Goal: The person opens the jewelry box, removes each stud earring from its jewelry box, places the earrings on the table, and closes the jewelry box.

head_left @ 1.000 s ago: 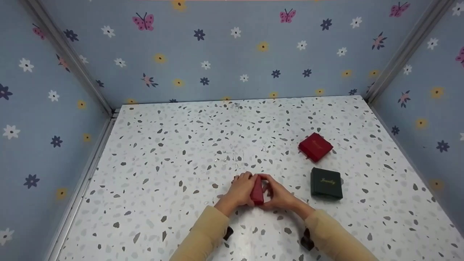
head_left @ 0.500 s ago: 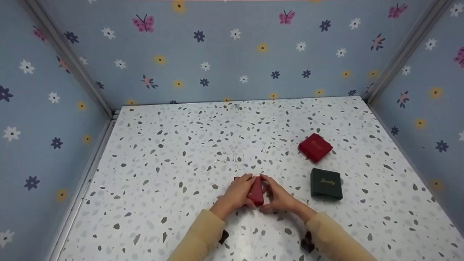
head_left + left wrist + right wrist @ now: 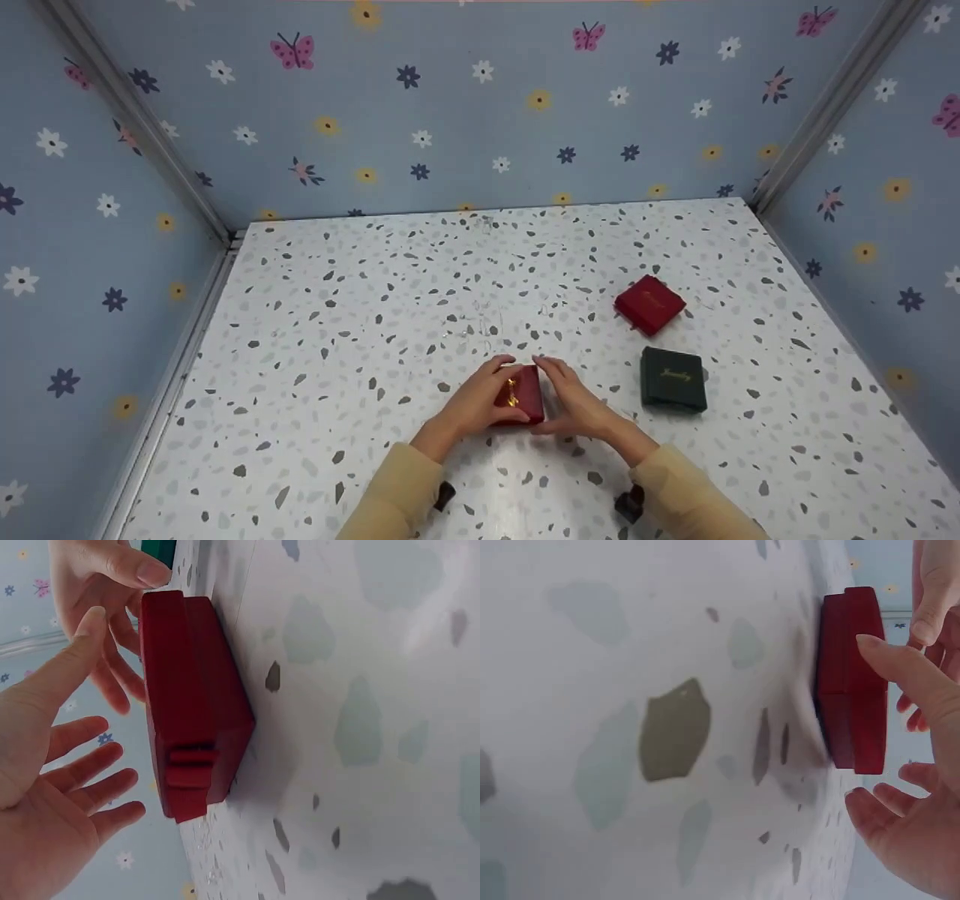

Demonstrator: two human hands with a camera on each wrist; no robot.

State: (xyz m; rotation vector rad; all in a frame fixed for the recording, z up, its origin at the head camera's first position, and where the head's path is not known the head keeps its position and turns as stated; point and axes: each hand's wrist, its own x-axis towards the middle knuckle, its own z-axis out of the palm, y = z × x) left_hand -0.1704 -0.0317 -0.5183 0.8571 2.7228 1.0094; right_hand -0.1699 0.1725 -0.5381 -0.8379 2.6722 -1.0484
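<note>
A small red jewelry box (image 3: 529, 390) with gold lettering on its lid sits between my two hands, lid down. My left hand (image 3: 474, 397) spreads over its left part, hiding some of the lid. In the left wrist view, the left fingers are apart from the red box (image 3: 195, 690), which has a small red tab on its side. My right hand (image 3: 574, 401) curves loosely beside the box's right side, fingers and thumb spread. The right wrist view has the right thumb (image 3: 904, 667) overlapping the red box (image 3: 851, 682).
To the right lie a dark green box (image 3: 673, 380) with gold lettering and, behind it, another red box (image 3: 650, 304) turned at an angle. Small thin glinting pieces (image 3: 484, 321) lie on the speckled table (image 3: 337, 300) beyond the hands. Patterned walls (image 3: 480, 105) enclose the back and sides.
My left hand has drawn back to the left and loosened, uncovering more of the red lid and its gold lettering. The right hand's fingers have spread slightly. The other boxes stay put.
</note>
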